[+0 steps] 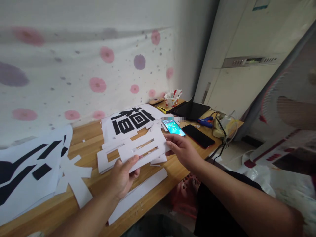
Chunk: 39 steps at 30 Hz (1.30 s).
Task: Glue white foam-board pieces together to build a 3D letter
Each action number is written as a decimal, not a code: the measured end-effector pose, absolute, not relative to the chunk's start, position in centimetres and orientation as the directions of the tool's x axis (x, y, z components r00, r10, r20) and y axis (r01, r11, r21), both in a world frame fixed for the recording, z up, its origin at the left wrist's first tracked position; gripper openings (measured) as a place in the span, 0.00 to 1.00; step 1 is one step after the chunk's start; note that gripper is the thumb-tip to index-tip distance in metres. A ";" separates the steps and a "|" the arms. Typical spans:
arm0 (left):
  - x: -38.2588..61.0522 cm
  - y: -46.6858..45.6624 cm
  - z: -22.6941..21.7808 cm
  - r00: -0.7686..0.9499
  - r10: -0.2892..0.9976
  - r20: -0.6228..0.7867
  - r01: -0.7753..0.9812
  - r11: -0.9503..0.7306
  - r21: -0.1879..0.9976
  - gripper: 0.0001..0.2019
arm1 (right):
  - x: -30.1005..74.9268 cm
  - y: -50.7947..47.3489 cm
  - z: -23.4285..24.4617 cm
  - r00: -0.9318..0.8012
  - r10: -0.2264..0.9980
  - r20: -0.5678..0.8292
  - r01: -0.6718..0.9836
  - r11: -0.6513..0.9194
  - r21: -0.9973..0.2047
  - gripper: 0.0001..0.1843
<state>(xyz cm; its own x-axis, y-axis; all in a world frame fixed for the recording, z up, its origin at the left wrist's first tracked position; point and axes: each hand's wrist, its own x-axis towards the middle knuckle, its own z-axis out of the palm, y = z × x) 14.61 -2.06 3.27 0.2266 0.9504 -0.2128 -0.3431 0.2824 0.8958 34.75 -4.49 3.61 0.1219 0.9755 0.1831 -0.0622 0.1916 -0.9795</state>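
Between my two hands is a piece of white paper (145,144) with long slots cut through it, held tilted above the table. My left hand (124,176) pinches its near left edge, thumb on top. On its right edge, my right hand (181,148) grips with thumb above and fingers partly hidden below. Beneath and to the left lie more cut white sheets (102,161) with openings. Behind them rests a sheet with a bold black printed character (133,120). A long white paper strip (140,191) lies along the near table edge.
Sheets with large black strokes (37,164) and white cutouts (79,177) cover the left of the wooden table (86,135). On the right are a lit phone (174,127), a dark phone (199,136), a blue-handled tool (206,121), a power strip (219,128) and a patterned cup (171,100).
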 end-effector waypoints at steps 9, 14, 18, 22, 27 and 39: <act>14.8 -2.5 3.4 0.239 0.959 -0.153 -0.334 0.229 0.914 0.13 | 34.2 -5.4 3.2 -0.016 0.823 0.568 0.464 0.509 -0.725 0.30; 14.8 -2.8 3.6 0.244 0.960 -0.140 -0.368 0.225 0.902 0.13 | 34.1 -5.6 3.7 -0.068 0.810 0.583 0.433 0.550 -0.714 0.13; 14.9 -2.8 3.7 0.258 0.955 -0.144 -0.385 0.239 0.892 0.12 | 34.0 -5.5 3.8 -0.073 0.796 0.601 0.454 0.563 -0.691 0.12; 14.9 -2.9 3.8 0.265 0.952 -0.156 -0.403 0.256 0.878 0.12 | 34.0 -5.4 3.7 -0.075 0.781 0.620 0.477 0.575 -0.665 0.12; 14.8 -3.0 3.9 0.271 0.947 -0.171 -0.415 0.275 0.867 0.12 | 33.9 -5.4 3.4 -0.044 0.788 0.615 0.501 0.550 -0.668 0.11; 12.8 -1.7 3.2 -0.009 0.983 -0.186 -0.394 0.167 0.904 0.18 | 40.9 -3.1 5.4 0.046 0.907 0.419 0.753 0.244 -0.611 0.12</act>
<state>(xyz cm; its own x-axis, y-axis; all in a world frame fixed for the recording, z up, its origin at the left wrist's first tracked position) 12.83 -1.65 3.21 -0.0090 0.9826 -0.1855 -0.3936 0.1671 0.9040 40.94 -3.06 5.42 0.0463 0.9066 0.4194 0.7534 0.2440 -0.6106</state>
